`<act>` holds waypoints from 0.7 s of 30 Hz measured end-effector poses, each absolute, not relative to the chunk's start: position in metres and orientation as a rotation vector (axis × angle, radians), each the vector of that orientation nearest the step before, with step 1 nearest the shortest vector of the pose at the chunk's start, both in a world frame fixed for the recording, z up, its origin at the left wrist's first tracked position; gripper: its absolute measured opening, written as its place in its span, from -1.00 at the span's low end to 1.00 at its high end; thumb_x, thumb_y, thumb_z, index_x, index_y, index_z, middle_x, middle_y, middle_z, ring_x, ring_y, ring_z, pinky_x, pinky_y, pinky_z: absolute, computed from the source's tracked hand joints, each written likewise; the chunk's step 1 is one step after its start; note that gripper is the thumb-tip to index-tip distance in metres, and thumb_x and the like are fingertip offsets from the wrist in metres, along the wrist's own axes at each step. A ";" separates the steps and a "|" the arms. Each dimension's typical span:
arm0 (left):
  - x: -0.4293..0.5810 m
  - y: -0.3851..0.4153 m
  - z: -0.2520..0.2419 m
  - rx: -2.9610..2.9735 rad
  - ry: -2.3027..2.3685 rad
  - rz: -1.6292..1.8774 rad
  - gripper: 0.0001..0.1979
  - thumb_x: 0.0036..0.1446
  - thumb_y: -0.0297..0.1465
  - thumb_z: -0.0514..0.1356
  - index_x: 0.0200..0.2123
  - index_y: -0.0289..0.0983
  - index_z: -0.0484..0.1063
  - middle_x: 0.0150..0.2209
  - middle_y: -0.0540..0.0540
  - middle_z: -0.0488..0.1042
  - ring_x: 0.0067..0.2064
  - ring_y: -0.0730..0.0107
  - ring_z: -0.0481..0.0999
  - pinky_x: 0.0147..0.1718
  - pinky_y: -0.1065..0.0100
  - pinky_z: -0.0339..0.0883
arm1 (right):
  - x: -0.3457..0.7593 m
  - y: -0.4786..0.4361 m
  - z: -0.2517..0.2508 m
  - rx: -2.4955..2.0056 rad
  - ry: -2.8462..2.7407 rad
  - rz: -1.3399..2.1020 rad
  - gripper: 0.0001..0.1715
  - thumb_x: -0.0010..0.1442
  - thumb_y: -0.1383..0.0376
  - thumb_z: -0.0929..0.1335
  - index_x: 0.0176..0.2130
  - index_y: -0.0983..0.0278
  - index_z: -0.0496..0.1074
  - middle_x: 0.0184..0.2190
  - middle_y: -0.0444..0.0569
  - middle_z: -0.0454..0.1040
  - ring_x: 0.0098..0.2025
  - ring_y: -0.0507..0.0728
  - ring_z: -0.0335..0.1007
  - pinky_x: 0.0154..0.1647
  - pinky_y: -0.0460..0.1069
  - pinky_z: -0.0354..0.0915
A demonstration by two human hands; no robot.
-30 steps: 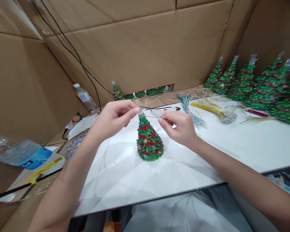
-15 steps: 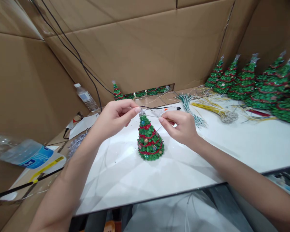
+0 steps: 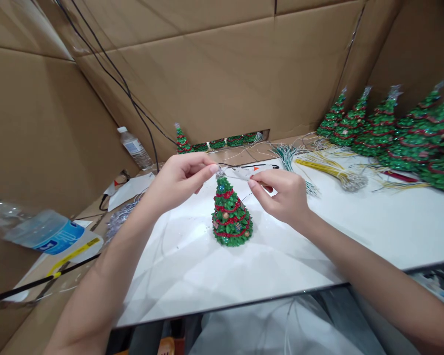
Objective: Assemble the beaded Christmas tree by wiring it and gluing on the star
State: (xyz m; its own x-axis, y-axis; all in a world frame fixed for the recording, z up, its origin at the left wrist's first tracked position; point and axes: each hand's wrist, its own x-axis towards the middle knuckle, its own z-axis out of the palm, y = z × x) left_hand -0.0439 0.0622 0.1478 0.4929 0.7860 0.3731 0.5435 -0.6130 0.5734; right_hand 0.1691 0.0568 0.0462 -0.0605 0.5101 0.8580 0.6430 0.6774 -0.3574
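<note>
A small green tree (image 3: 231, 214) with red bands is stood upright in the middle of the white board (image 3: 355, 236). Its flat bottom is set on the board, so it can stand without being gripped low down. The silver top (image 3: 219, 173) of the tree is pinched between thumb and first finger of the left hand (image 3: 177, 180), just left of the tip, likely so the top cannot turn. A thin wire (image 3: 237, 177) is led from the top to the right hand (image 3: 284, 195), just right of the tree. There it is nipped tight by the fingertips, likely so it is pulled straight.

Just behind the tree a white pen-like tool (image 3: 255, 170) is laid. To the right of the tree, a yellow wire bundle (image 3: 329, 170) and a green wire bundle (image 3: 292, 158) are laid close by, probably for easy reach. Far to the tree's right, a row of trees (image 3: 392, 133) is lined up by the cardboard wall (image 3: 214, 74). To the tree's left a water bottle (image 3: 135, 148) is stood.
</note>
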 end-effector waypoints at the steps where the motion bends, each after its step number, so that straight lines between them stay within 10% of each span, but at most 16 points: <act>1: -0.044 0.062 0.148 2.359 1.111 0.874 -0.73 0.24 -0.23 0.18 -0.39 -0.31 0.46 -0.69 0.11 0.22 -0.67 0.60 0.13 -0.72 0.54 -0.03 | 0.168 0.056 0.046 -0.933 -1.714 -0.142 -0.69 0.25 0.24 0.29 -0.47 0.26 0.48 -0.57 -0.11 0.47 -0.52 -0.01 0.26 -0.42 -0.07 0.11; 21: -0.045 0.064 0.144 2.339 1.081 0.893 -0.74 0.24 -0.26 0.17 -0.43 -0.31 0.41 -0.68 0.09 0.23 -0.65 0.57 0.17 -0.70 0.54 0.01 | 0.164 0.052 0.046 -0.977 -1.714 -0.204 -0.68 0.26 0.23 0.29 -0.46 0.27 0.48 -0.60 -0.11 0.45 -0.54 -0.01 0.25 -0.45 -0.06 0.08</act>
